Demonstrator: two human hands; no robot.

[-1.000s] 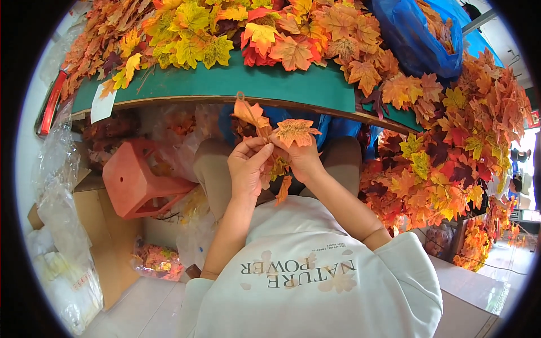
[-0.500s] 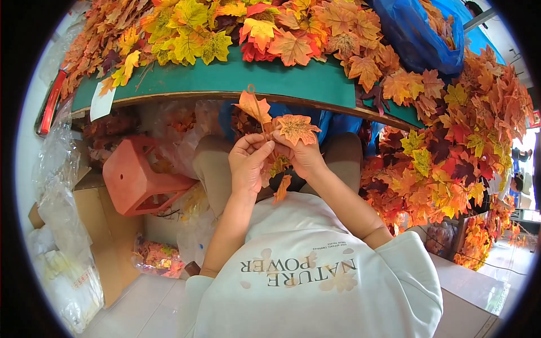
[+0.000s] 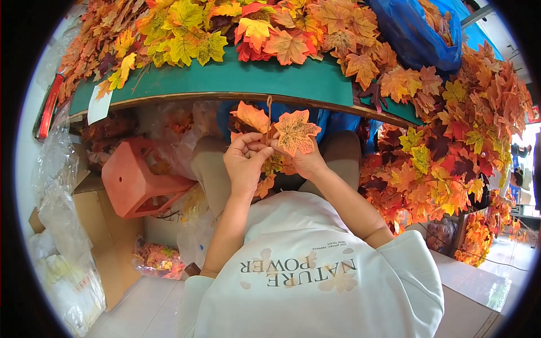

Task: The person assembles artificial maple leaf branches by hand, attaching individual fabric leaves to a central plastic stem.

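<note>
Just below the bench [image 3: 225, 84] edge, at about 12 o'clock from the person's chest, both hands meet over the lap. Left hand [image 3: 243, 163] has its fingers pinched together on the stems of a leaf sprig [image 3: 270, 132], and the right hand [image 3: 307, 163], touching it at 3 o'clock, grips the same stems from behind an orange maple leaf [image 3: 295, 132]; its fingers are mostly hidden by that leaf, though they look closed on the stem. A second orange leaf [image 3: 252, 116] stands at 10 o'clock of the first, with a thin stalk rising upright between them, close under the bench's wooden rim. Room is tight: the green bench top runs overhead, heaped with a leaf pile [image 3: 236, 28], while more leaves [image 3: 451, 158] crowd in at 3 o'clock. At 9 o'clock an orange stool [image 3: 141, 180] lies tipped near the left knee, with a carton [image 3: 107, 236] and plastic bags [image 3: 62, 225] beyond. Only the lap itself gives free space.
</note>
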